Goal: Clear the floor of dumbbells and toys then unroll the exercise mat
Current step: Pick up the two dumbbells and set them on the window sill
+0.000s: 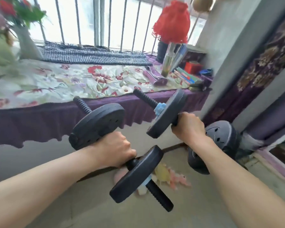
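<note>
1. Left hand [117,148] wrapped round left dumbbell [115,145]; right hand [187,127] wrapped round right dumbbell [166,112].
2. Both dumbbells held above the plush toys [166,176].
3. Likely to drop onto toys should either grip slip.

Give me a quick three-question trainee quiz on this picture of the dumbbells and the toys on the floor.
1. True or false: each hand grips its own dumbbell, the left hand one dumbbell and the right hand the other dumbbell.
2. What lies on the floor under the raised weights? A) a pale plush toy B) a book C) a shoe
3. Fill in: the purple rolled item lies on the ______ cloth of the window seat.

Key: 1 true; 2 A; 3 floral.
</note>
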